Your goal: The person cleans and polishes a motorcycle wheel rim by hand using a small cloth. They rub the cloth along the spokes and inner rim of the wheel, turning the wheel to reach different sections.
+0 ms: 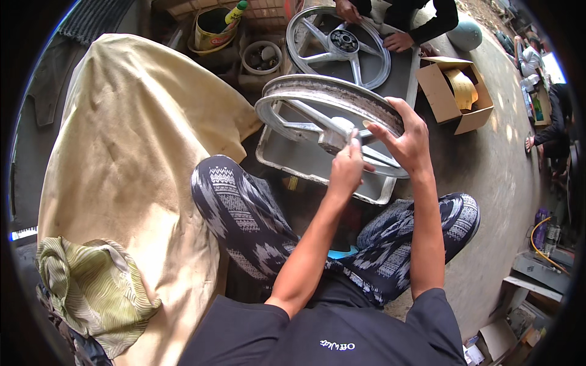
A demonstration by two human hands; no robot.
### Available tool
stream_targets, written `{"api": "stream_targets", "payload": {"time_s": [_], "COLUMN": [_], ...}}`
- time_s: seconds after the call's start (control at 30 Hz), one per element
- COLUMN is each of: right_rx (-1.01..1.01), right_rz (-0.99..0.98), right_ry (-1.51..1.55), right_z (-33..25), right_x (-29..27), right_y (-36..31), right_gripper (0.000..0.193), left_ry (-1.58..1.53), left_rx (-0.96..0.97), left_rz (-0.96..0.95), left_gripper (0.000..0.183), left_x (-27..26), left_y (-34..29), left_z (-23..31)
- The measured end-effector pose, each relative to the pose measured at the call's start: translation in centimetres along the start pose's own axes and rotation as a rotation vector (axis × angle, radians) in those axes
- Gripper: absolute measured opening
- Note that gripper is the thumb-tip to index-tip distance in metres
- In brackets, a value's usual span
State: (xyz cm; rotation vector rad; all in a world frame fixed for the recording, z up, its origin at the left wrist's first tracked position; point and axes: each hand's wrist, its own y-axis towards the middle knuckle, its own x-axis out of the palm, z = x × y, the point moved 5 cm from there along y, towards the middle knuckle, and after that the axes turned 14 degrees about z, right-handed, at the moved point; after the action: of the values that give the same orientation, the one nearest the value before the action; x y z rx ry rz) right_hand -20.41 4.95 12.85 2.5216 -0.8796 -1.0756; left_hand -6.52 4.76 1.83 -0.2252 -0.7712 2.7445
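A grey spoked motorcycle wheel rim (293,125) is held tilted above a shallow grey tray (264,152) in front of my knees. My right hand (408,137) is closed around the rim's right edge, thumb on the near side and fingers over the outer band. My left hand (348,169) is closed, its fingertips against a spoke near the hub. Whatever it may hold is too small or hidden to make out. The rim's outer band looks worn and stained.
Beyond the tray, another person's hands (398,42) rest at a second spoked wheel (317,59). An open cardboard box (438,91) with a yellow roll stands right. Left are a cloth-draped heap (140,146), a green patterned cloth (91,293), a yellow bucket (213,38) and a white pot (261,68).
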Motion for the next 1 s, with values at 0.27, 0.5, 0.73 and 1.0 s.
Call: {"api": "stream_targets", "payload": {"time_s": [0.27, 0.5, 0.73, 1.0], "right_rx": [-0.010, -0.015, -0.006, -0.021], "right_rz": [-0.003, 0.000, 0.000, 0.005], "right_ry": [0.007, -0.013, -0.005, -0.021], "right_z": [-0.3, -0.2, -0.3, -0.2], "right_x": [0.3, 0.3, 0.3, 0.2], "right_y": [0.0, -0.2, -0.3, -0.6], "right_gripper": [0.068, 0.067, 0.066, 0.065], "left_ry": [0.048, 0.034, 0.013, 0.020], "left_rx": [0.021, -0.017, 0.016, 0.050], "left_rz": [0.045, 0.029, 0.007, 0.001], "left_gripper": [0.061, 0.061, 0.061, 0.060], "left_x": [-0.8, -1.3, -1.0, -0.9], "left_y": [0.8, 0.5, -1.3, -1.0], "left_z": [-0.8, -0.7, 0.3, 0.6]}}
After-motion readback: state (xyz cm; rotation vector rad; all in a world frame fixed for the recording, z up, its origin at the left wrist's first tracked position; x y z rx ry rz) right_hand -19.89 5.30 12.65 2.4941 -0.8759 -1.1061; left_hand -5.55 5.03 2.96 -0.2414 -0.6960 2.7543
